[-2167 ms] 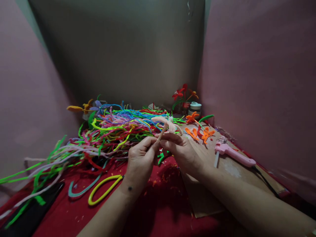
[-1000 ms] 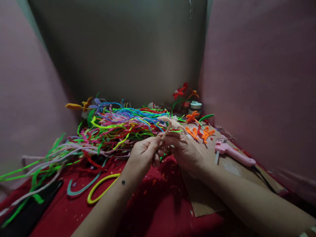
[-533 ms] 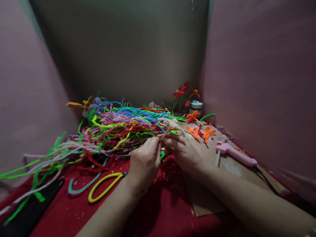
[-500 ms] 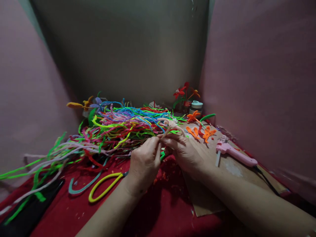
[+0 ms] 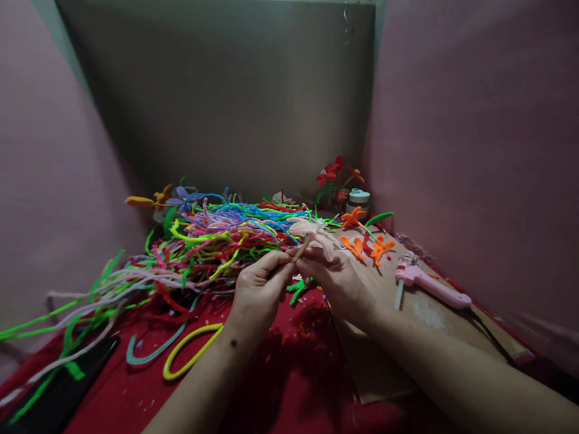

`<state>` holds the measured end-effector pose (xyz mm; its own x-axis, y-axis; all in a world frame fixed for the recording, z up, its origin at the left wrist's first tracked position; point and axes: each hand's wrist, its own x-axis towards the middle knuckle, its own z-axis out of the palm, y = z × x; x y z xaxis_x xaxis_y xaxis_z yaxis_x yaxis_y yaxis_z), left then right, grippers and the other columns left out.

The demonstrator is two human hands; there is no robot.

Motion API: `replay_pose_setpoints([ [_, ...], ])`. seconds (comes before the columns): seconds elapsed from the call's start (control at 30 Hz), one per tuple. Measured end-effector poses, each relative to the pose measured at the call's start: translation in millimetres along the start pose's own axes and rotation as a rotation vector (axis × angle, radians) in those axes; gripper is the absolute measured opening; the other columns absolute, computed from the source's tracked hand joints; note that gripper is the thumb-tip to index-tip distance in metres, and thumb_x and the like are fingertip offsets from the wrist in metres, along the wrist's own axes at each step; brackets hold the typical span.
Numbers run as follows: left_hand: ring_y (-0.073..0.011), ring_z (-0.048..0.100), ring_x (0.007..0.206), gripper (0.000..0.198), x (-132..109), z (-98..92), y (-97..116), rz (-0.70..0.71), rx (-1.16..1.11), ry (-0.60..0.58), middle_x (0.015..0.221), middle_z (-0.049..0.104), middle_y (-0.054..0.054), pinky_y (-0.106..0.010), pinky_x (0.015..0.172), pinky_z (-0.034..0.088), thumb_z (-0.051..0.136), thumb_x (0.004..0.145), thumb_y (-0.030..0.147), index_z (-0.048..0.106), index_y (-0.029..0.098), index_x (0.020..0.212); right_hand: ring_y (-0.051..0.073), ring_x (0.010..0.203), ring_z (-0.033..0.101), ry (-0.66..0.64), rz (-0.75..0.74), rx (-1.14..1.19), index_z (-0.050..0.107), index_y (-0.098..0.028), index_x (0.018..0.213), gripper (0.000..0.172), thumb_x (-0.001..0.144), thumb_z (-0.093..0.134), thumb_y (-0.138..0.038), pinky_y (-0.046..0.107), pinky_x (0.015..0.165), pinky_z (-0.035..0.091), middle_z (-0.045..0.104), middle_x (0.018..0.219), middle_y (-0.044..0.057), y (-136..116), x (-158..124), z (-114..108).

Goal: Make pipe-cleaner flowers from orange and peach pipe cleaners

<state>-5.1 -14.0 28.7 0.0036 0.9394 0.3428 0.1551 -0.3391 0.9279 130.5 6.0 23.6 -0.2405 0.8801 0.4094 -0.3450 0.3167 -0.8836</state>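
A pale pink pipe-cleaner flower [image 5: 323, 240] with a thin tan stem is held between my two hands. My left hand [image 5: 259, 290] pinches the lower end of the stem between thumb and forefinger. Close beside it, my right hand [image 5: 344, 288] is closed around the base of the flower, its fingertips partly hidden by the petals and stem. Just below the hands, a green pipe-cleaner piece [image 5: 296, 290] lies on the red cloth [image 5: 289, 374].
A large heap of coloured pipe cleaners [image 5: 235, 226] spreads behind and left. Yellow-handled scissors or pliers [image 5: 192, 352] lie by my left forearm. On the right, a pink glue gun [image 5: 434, 286] and orange flowers [image 5: 382, 247] rest on a board [image 5: 425, 343]. A lidded jar [image 5: 359, 202] stands behind.
The pale flower has turned a little, and more of its petals show. My left hand has rolled slightly with its thumb along the stem. The green piece below is more visible.
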Motion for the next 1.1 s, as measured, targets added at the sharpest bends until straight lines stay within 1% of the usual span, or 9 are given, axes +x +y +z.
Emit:
replay_pose_setpoints([
  [0.1,-0.0068,0.036,0.046,0.016,3.8,-1.6,-2.2,-0.05,-0.104,-0.074,0.051,0.047,0.005,-0.02,0.046,0.029,0.065,0.076,0.027,0.062,0.015,0.065,0.015,0.077,0.051,-0.009,-0.056,-0.048,0.067,-0.021,0.071,0.007,0.077,0.066,-0.024,0.031,0.075,0.044,0.058,0.076,0.0,3.4,0.1,-3.0],
  [0.2,-0.0065,0.038,0.047,0.019,5.8,-3.5,-5.7,-0.085,-0.209,-0.14,0.053,0.048,0.004,-0.02,0.047,0.031,0.066,0.076,0.028,0.062,0.014,0.065,0.016,0.08,0.052,-0.031,-0.082,-0.065,0.069,-0.022,0.078,0.009,0.081,0.063,-0.028,0.032,0.077,0.044,0.059,0.083,0.001,9.7,0.1,-6.0],
  [0.33,-0.0045,0.038,0.044,0.017,6.4,-5.4,-8.3,-0.168,-0.352,-0.222,0.05,0.046,0.005,-0.018,0.044,0.029,0.067,0.076,0.03,0.064,0.014,0.073,0.015,0.075,0.053,-0.095,-0.103,-0.023,0.068,-0.022,0.073,0.011,0.079,0.064,-0.031,0.032,0.075,0.046,0.058,0.074,0.0,7.6,-0.3,-3.9],
  [0.5,-0.0026,0.031,0.035,0.023,6.8,-6.5,-7.4,-0.268,-0.502,-0.301,0.045,0.044,0.007,-0.016,0.037,0.023,0.07,0.073,0.034,0.065,0.014,0.084,0.014,0.064,0.052,-0.11,-0.003,0.046,0.07,-0.021,0.083,0.013,0.077,0.066,-0.032,0.032,0.066,0.047,0.057,0.068,-0.001,9.9,0.8,-2.9],
  [0.67,-0.0006,0.024,0.032,0.018,6.5,-7.9,-10.0,-0.298,-0.655,-0.401,0.045,0.044,0.007,-0.014,0.035,0.024,0.065,0.078,0.028,0.063,0.015,0.091,0.014,0.081,0.056,-0.122,-0.01,-0.024,0.073,-0.022,0.083,0.013,0.077,0.066,-0.032,0.031,0.079,0.046,0.063,0.081,0.0,13.6,3.3,-9.6],
  [0.8,0.0,0.017,0.03,0.014,5.4,-8.9,-12.4,-0.324,-0.731,-0.453,0.041,0.037,0.009,-0.012,0.031,0.023,0.062,0.081,0.026,0.06,0.013,0.077,0.013,0.082,0.058,-0.184,-0.001,0.002,0.071,-0.025,0.091,0.015,0.08,0.064,-0.031,0.029,0.082,0.046,0.064,0.084,0.0,11.0,3.8,-12.1],
  [0.9,0.0016,0.017,0.029,0.017,4.8,-10.6,-13.0,-0.364,-0.767,-0.489,0.045,0.041,0.008,-0.011,0.03,0.023,0.064,0.079,0.027,0.059,0.012,0.073,0.014,0.081,0.058,-0.186,-0.005,0.051,0.071,-0.024,0.086,0.01,0.079,0.066,-0.03,0.029,0.081,0.046,0.065,0.082,0.0,9.6,3.0,-10.8],
  [1.0,0.0025,0.017,0.028,0.018,4.8,-12.6,-12.2,-0.408,-0.758,-0.521,0.047,0.043,0.007,-0.011,0.029,0.021,0.065,0.078,0.027,0.059,0.011,0.072,0.015,0.074,0.058,-0.196,-0.001,0.081,0.068,-0.022,0.076,0.007,0.077,0.067,-0.028,0.03,0.077,0.047,0.064,0.073,0.0,9.3,2.0,-8.6],
  [1.1,0.0021,0.019,0.028,0.017,5.5,-12.9,-9.4,-0.422,-0.678,-0.489,0.047,0.043,0.007,-0.012,0.03,0.02,0.064,0.078,0.028,0.059,0.012,0.075,0.013,0.067,0.055,-0.172,0.013,0.124,0.065,-0.02,0.068,0.01,0.077,0.066,-0.026,0.028,0.073,0.046,0.061,0.066,-0.001,11.7,2.1,-7.6],
])
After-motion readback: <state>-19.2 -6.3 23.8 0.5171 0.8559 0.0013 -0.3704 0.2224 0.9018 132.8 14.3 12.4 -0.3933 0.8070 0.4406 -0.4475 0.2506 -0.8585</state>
